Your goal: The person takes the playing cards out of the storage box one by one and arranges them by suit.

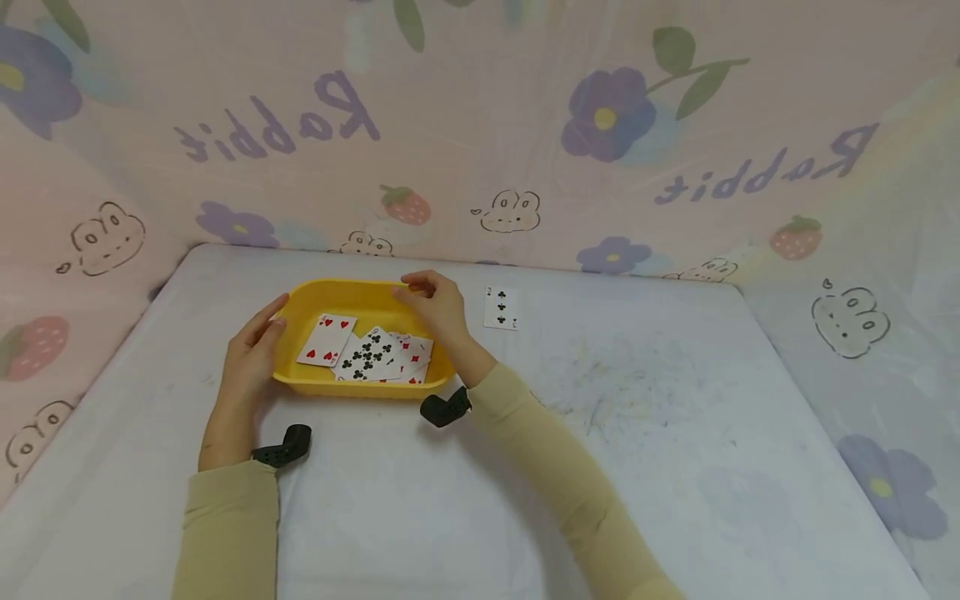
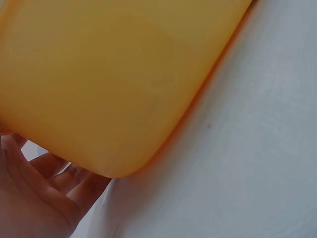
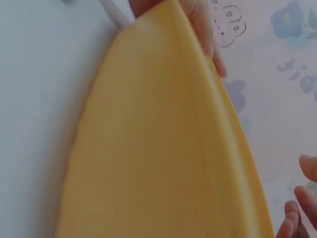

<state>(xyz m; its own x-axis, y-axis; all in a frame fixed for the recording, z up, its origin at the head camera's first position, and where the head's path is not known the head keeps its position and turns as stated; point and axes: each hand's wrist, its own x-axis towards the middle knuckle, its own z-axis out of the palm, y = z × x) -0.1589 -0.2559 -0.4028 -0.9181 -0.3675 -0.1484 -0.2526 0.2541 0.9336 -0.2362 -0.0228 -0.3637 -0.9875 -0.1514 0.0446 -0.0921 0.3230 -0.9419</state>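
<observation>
A: Looking down from the head view, I see the white table (image 1: 675, 433) filling most of the frame, with pink flowered cloth walls (image 1: 480, 125) closing it in behind and at both sides.

B: And the tub?

A: The yellow tub (image 1: 360, 293) sits on the table left of centre, toward the back. My left wrist view shows little beyond its smooth outer wall (image 2: 114, 84) and a strip of table beside it.

B: Where are my hands on it?

A: The left hand (image 1: 251, 354) lies against the tub's left end, fingers fairly straight and pressed flat to the wall, thumb up by the rim. That hand isn't wrapped round anything. The right hand (image 1: 435, 304) is at the far right corner, fingers curled over the rim. From the right wrist view I see fingertips (image 3: 205, 29) past the yellow edge, so I'd say it grips the rim.

B: What's inside?

A: A loose heap of playing cards (image 1: 367, 354), face up, overlapping on the tub's floor. A red-pip card lies to the left, a black club card in the middle, more red ones at the right.

B: Anything outside it?

A: One single card (image 1: 501, 308), black clubs, lying face up on the table just right of the right hand, apart from the tub.
</observation>
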